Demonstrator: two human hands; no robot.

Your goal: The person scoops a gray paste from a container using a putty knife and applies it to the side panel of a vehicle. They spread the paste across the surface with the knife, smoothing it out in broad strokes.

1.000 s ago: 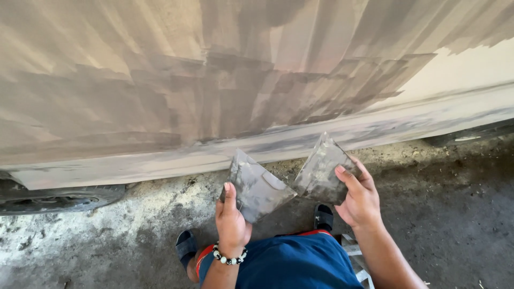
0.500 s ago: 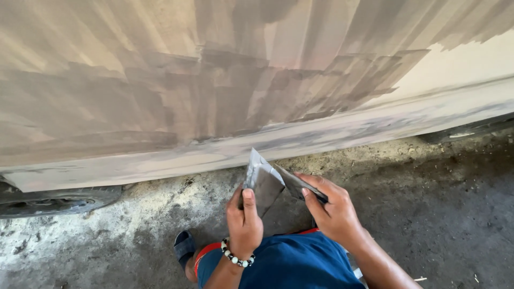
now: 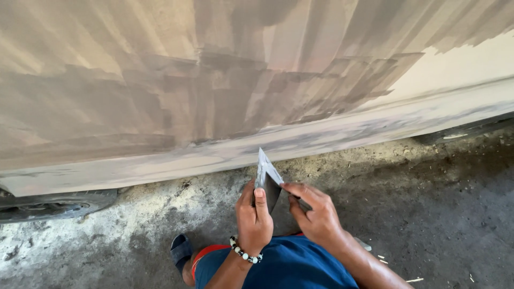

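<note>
My left hand, with a bead bracelet on the wrist, grips a flat grey putty blade that stands on edge in front of me. My right hand holds a second blade, mostly hidden by the fingers, pressed against the first one. Both hands sit close together just below the lower edge of a vehicle body panel coated in grey-brown filler streaks.
A tyre shows under the panel at the left. Rough concrete floor stretches to the right. My blue-clad knee and a dark sandal are at the bottom.
The two blades were held apart and flat a second ago; my hands have since come together and the blades now meet edge-on between them.
</note>
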